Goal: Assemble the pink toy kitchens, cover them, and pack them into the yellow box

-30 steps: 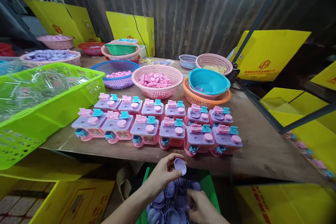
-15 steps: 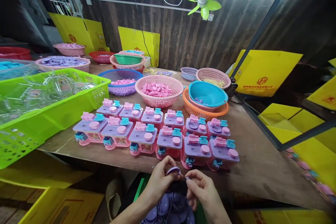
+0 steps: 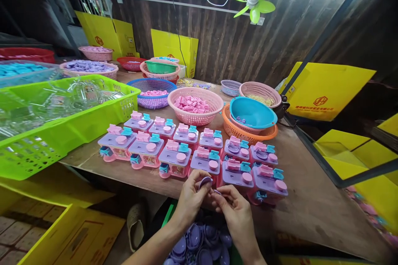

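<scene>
The left hand point(image 3: 190, 198) grips a shallow purple dish point(image 3: 204, 181), tipped up on edge between thumb and fingers. The right hand point(image 3: 238, 209) pinches a small purple part point(image 3: 217, 192) at its fingertips, just beside the dish; whether the two pieces touch is too small to tell. Both are held near the front edge of the wooden table point(image 3: 314, 198), above a green bin point(image 3: 168, 214) with more purple dishes point(image 3: 194, 236) in it.

For close work like this, a light hold on the dish's rim would probably serve best, with the left hand steady and the right making the fine adjustments. Turning the dish a little toward the eyes should help, since the fingers hide much of the meeting point. Squeezing hard could make the small part slip (it looks easy to lose among the dishes below). The fingers are also close to the front row of pink-and-purple toy machines point(image 3: 175, 158), so keeping the wrists low and slightly back seems wise.
</scene>
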Demonstrator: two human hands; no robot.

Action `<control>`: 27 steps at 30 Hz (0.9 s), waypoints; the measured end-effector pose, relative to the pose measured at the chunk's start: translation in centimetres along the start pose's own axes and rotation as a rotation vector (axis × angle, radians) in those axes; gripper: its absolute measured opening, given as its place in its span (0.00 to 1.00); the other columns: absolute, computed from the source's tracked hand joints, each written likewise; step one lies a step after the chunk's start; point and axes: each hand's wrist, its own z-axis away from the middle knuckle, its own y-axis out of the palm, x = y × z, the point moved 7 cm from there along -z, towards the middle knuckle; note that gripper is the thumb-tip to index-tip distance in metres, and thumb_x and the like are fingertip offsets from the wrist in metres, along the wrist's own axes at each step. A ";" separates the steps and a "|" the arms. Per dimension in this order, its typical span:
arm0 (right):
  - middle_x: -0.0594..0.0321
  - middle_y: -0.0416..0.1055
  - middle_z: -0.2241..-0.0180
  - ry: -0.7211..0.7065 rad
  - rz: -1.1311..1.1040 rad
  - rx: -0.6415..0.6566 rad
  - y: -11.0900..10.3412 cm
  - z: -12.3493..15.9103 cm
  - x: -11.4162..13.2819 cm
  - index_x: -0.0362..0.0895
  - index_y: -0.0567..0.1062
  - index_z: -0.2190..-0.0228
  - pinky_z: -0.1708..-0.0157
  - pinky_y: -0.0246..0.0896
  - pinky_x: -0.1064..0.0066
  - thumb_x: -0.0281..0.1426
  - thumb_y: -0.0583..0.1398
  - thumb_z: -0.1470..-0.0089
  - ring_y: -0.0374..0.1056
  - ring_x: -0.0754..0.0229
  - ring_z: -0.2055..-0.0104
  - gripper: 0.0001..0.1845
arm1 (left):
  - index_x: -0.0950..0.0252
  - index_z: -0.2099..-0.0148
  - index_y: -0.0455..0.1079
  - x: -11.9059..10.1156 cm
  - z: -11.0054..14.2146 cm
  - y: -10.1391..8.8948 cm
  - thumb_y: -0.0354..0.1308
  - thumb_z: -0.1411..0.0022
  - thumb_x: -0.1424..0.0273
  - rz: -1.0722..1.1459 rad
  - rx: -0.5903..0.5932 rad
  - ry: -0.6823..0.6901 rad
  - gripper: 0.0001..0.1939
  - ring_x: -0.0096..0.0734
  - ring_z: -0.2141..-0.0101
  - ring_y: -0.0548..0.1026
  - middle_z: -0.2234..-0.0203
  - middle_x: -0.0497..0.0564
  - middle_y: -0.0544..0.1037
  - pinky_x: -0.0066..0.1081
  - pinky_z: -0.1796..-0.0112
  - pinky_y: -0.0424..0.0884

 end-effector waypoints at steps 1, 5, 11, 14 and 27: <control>0.60 0.74 0.69 -0.009 0.012 -0.013 -0.1 -0.2 0.0 0.42 0.74 0.67 0.71 0.64 0.72 0.42 0.60 0.50 0.69 0.60 0.70 0.15 | 0.64 0.63 0.65 0.0 0.0 -0.1 0.57 0.43 0.65 0.008 -0.002 0.004 0.09 0.29 0.72 0.72 0.74 0.47 0.73 0.26 0.67 0.66; 0.62 0.72 0.70 -0.144 0.119 -0.094 -0.2 -0.7 1.0 0.43 0.76 0.70 0.64 0.63 0.71 0.39 0.61 0.51 0.68 0.60 0.66 0.11 | 0.66 0.69 0.65 -0.2 0.1 -0.9 0.60 0.46 0.68 -0.045 -0.074 0.038 0.08 0.26 0.72 0.69 0.76 0.46 0.71 0.24 0.69 0.63; 0.63 0.73 0.70 -0.095 0.155 -0.137 0.8 -0.6 1.4 0.43 0.75 0.67 0.69 0.64 0.73 0.40 0.59 0.48 0.68 0.61 0.69 0.13 | 0.66 0.57 0.69 -0.1 0.5 -1.0 0.57 0.43 0.66 -0.138 -0.107 0.011 0.13 0.29 0.66 0.71 0.66 0.49 0.75 0.25 0.65 0.64; 0.61 0.74 0.71 -0.116 0.169 -0.178 0.7 -0.5 1.7 0.42 0.75 0.67 0.72 0.65 0.73 0.40 0.59 0.48 0.68 0.61 0.71 0.14 | 0.65 0.60 0.69 -0.5 0.8 -0.7 0.54 0.41 0.66 -0.241 -0.107 0.073 0.10 0.29 0.67 0.71 0.69 0.48 0.75 0.25 0.66 0.65; 0.65 0.72 0.71 -0.360 0.453 -0.254 0.5 0.0 3.3 0.44 0.74 0.68 0.70 0.60 0.77 0.34 0.57 0.45 0.66 0.65 0.71 0.07 | 0.64 0.60 0.70 -0.3 1.0 0.3 0.48 0.37 0.71 -0.513 -0.072 0.146 0.10 0.27 0.73 0.72 0.72 0.48 0.76 0.23 0.70 0.64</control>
